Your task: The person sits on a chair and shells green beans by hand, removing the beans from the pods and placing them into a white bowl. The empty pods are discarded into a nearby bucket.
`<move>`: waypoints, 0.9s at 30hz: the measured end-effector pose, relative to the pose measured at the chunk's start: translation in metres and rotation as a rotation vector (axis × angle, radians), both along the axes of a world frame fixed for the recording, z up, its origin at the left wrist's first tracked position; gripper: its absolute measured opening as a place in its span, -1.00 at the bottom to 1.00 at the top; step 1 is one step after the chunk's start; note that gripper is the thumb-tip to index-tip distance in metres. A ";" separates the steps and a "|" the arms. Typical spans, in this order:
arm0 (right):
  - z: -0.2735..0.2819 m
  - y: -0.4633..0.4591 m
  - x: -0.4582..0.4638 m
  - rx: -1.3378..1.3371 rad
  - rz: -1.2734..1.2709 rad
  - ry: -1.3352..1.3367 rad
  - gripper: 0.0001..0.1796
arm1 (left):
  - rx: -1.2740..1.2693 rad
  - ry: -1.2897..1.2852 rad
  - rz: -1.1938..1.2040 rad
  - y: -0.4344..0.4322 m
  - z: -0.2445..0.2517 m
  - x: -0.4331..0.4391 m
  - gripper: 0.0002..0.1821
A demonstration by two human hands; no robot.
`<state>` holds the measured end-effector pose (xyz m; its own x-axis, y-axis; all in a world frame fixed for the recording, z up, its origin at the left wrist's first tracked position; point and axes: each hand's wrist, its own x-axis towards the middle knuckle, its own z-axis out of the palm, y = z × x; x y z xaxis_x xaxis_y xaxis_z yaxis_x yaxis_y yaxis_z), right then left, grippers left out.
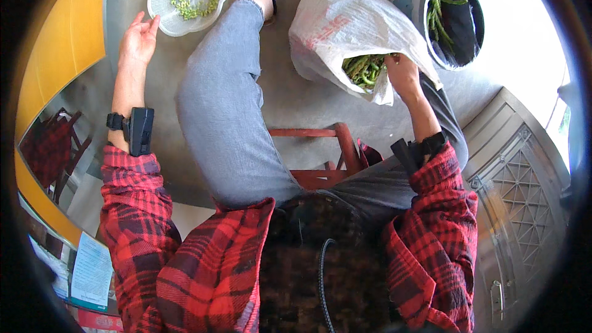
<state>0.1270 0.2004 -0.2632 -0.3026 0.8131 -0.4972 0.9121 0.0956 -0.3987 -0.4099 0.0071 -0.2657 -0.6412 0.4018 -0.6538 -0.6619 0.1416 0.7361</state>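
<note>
My left hand [138,42] is palm up with its fingers apart and nothing visible in it. Its fingertips come close to the rim of a white plastic colander basket [163,7], where shelled green beans [187,9] lie scattered. On the other side, my right hand [403,75] reaches into the mouth of a white woven plastic sack [340,18]. Its fingertips are among green bean pods [363,69] inside, and whether they grip any is hidden. The sack leans on its side between my feet, its opening towards me.
Behind the sack stands a bucket [432,27] lined with a black bag, with green pods [439,21] inside. I sit over a red wooden stool [347,148]. A yellow wooden cabinet with a mirror [64,41] borders the left; a grey metal door [518,194] is at right.
</note>
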 end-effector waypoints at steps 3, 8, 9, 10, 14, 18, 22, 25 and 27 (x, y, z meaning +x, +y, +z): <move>-0.010 0.005 -0.005 0.095 0.022 0.087 -0.69 | -0.067 -0.005 0.015 0.006 0.000 0.000 -0.36; -0.011 0.008 -0.005 0.092 0.036 0.064 -0.68 | -0.057 0.013 -0.063 0.015 0.006 0.010 -0.39; -0.008 0.008 -0.005 0.065 0.023 0.089 -0.68 | -0.021 0.005 -0.088 0.017 0.010 0.013 -0.40; -0.007 0.007 -0.008 0.175 0.067 0.099 -0.70 | -0.002 0.004 -0.107 0.019 0.016 0.018 -0.41; 0.021 0.002 -0.008 0.224 0.190 0.002 -0.69 | 0.039 0.050 -0.183 0.039 0.054 0.043 -0.51; 0.058 -0.007 -0.007 -0.056 -0.026 0.194 -0.78 | 0.163 0.123 -0.330 0.055 0.113 0.079 -0.64; 0.088 -0.025 0.010 -0.346 -0.255 0.301 -0.73 | 0.324 0.125 -0.517 0.062 0.162 0.131 -0.72; 0.100 -0.038 0.022 -0.417 -0.390 0.454 -0.74 | 0.432 0.066 -0.642 0.060 0.184 0.184 -0.74; 0.107 -0.046 0.027 -0.399 -0.485 0.581 -0.72 | 0.500 -0.020 -0.714 0.057 0.190 0.223 -0.77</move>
<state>0.1542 0.1542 -0.1566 -0.2617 0.7157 -0.6475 0.4558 -0.4997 -0.7366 -0.1867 0.0637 -0.0757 -0.1165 0.9461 -0.3022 -0.5513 0.1915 0.8120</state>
